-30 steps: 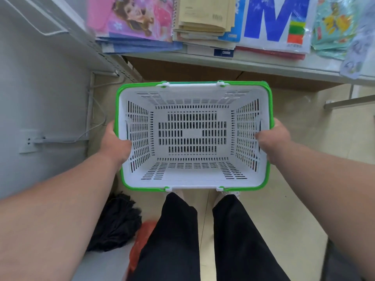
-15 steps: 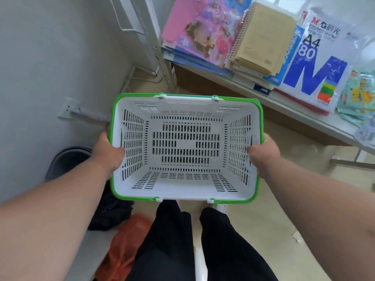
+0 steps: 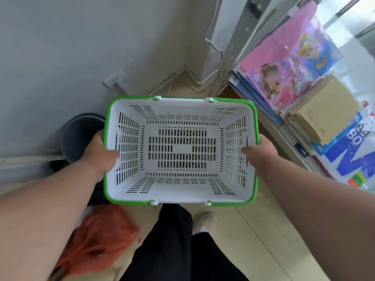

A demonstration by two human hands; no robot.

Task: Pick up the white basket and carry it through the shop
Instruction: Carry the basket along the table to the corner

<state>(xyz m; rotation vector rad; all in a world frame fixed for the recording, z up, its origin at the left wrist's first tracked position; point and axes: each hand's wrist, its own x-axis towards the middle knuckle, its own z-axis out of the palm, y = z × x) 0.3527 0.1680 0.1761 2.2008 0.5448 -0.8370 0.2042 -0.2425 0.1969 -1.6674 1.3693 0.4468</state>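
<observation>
The white basket (image 3: pixel 182 106), slotted plastic with a green rim, is held level in front of me above the floor, and it is empty. My left hand (image 3: pixel 99 155) grips its left short side, thumb over the rim and inside the wall. My right hand (image 3: pixel 261 153) grips the right short side the same way. My legs in black trousers and one pale shoe show below the basket.
A grey wall (image 3: pixel 71 47) fills the left, with a socket (image 3: pixel 113 80) low down. A dark bin (image 3: pixel 79 136), a black bundle and an orange-red bag (image 3: pixel 97 240) lie on the floor at left. A shelf (image 3: pixel 288 138) at right carries folders, notebooks and paper packs.
My view has swung left: the shelf has slid from the top of the picture to the right side, and the wall corner, bin and orange bag have come into view. Both hands keep their grip.
</observation>
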